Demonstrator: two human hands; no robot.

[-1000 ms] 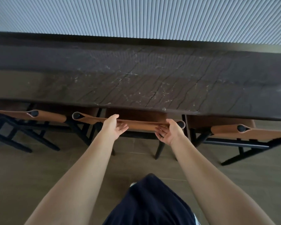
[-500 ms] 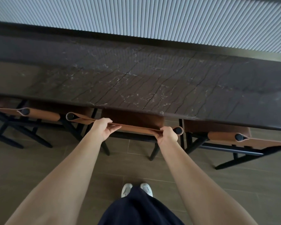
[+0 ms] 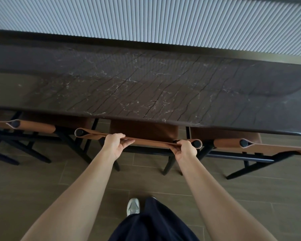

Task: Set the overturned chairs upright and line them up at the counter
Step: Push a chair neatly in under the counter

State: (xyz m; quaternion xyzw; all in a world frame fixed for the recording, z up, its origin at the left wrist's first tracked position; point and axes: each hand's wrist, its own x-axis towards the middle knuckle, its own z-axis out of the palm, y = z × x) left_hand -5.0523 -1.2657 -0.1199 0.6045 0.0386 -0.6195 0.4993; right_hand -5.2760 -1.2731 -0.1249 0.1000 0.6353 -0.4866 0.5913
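I have both hands on the middle chair (image 3: pixel 142 131). My left hand (image 3: pixel 114 145) is curled over the top of its tan backrest (image 3: pixel 151 142), a little in from one end. My right hand (image 3: pixel 185 150) is clamped on the same strap right by the round post cap at the other end. The chair stands upright, its seat tucked partly under the bench (image 3: pixel 146 87) edge just beyond my knuckles. I read this as the lining-up step, late in the task, since the left chair (image 3: pixel 35 126) and the right chair (image 3: pixel 268 148) also stand upright at the bench. The next move probably calls for a small nudge to square the backrest with the bench edge, then letting go. Sideways room is tight: the right chair's backrest end lies near my right hand, and the left chair's is farther from my left. The bench lip overhangs the seat, so lifting looks unwise. Open floor (image 3: pixel 42 188) lies behind my hands, toward me.
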